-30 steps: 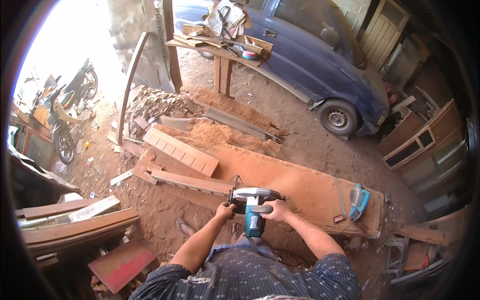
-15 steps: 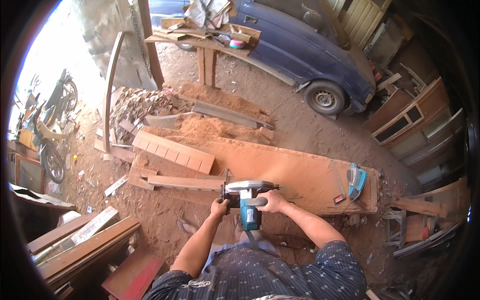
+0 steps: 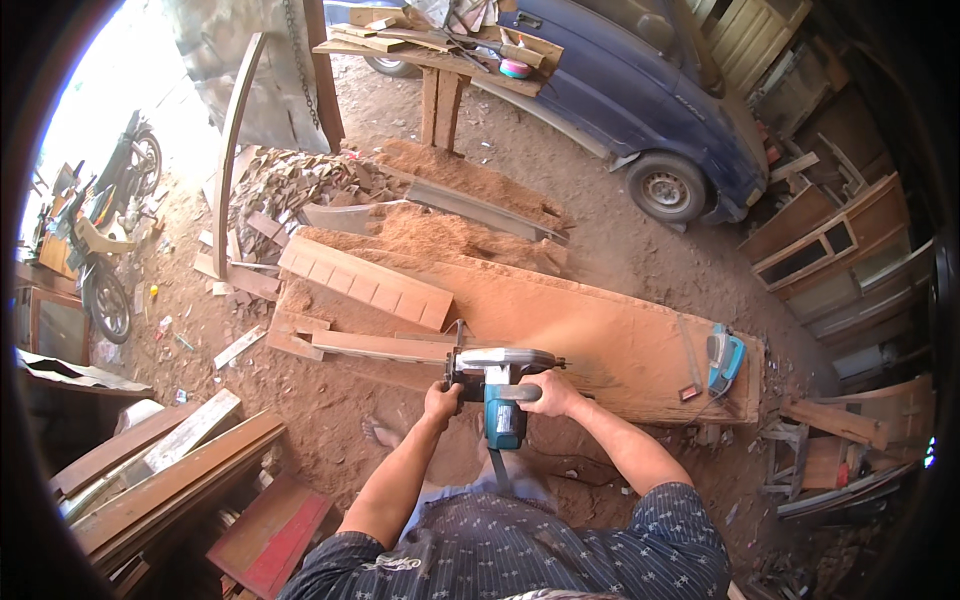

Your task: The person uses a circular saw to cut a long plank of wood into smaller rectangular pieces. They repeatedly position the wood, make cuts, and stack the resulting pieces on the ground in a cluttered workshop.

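A teal circular saw (image 3: 505, 418) with a silver blade guard rests at the right end of a narrow wooden board (image 3: 385, 346). My right hand (image 3: 551, 393) is wrapped round the saw's grey rear handle. Closed on the dark front part of the saw is my left hand (image 3: 441, 402), close to the board's near edge; its fingertips are partly hidden. The board lies along the near side of a thick slab (image 3: 600, 345) coated in sawdust. The saw hides the blade's contact with the wood.
On the slab's right end sits a teal electric planer (image 3: 724, 360); a grooved plank (image 3: 365, 283) lies at its left. Stacked timber (image 3: 180, 495) stands at lower left. A blue vehicle (image 3: 620, 90), a cluttered small table (image 3: 440, 65) and scrap wood (image 3: 310, 185) are beyond.
The saw has shifted slightly left relative to the board, with both hands still on it. The whole view has tilted a little, moving the scene up and to the right.
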Demonstrator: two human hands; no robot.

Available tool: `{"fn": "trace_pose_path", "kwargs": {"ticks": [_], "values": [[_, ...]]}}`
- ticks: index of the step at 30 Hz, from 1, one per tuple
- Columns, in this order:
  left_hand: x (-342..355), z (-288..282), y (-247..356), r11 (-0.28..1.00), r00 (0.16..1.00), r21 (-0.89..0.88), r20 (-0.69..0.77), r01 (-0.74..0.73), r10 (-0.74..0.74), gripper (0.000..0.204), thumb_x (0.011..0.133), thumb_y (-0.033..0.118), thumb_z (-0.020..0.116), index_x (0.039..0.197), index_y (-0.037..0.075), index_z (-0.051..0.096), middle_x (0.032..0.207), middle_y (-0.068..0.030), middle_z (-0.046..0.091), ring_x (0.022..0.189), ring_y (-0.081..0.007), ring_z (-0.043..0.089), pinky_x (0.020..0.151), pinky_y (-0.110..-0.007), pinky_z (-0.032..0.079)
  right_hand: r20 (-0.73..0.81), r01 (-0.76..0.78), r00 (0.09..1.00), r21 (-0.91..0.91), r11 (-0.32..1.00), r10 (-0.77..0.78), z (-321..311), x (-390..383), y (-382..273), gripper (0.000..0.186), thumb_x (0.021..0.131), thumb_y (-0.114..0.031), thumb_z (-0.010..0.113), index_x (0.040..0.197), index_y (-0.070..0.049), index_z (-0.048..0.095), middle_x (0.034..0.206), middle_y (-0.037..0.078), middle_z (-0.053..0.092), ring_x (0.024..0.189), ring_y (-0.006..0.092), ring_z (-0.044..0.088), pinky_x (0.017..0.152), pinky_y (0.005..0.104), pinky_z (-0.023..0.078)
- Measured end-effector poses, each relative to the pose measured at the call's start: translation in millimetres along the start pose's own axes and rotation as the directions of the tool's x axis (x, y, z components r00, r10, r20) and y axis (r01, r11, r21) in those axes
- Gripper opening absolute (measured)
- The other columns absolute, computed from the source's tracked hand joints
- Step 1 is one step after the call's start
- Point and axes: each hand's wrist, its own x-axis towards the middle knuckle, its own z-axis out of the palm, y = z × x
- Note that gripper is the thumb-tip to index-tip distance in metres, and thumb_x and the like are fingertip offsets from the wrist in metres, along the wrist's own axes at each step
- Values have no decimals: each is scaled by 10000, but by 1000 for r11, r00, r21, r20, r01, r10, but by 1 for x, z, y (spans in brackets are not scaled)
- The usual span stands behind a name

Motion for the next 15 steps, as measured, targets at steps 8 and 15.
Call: {"fn": "trace_pose_path", "kwargs": {"ticks": [8,15], "values": [[-4,-29,12,1000,1000,-25,-22,4,-4,382,909,233,692,1152,-50,611,809,-104,683,620,-178,637,528,-308,521,43,10,999,16,1000,-11,15,19,-19,277,731,-254,779,950,-90,729,882,145,736,853,312,714,770,409,549],[-3,-53,13,1000,999,-20,-52,4,-5,346,885,221,719,1104,-30,624,818,-86,672,615,-163,629,515,-308,508,56,24,998,59,998,-27,25,35,-40,218,738,-227,781,882,-76,720,823,108,727,766,263,704,735,371,541]]}}
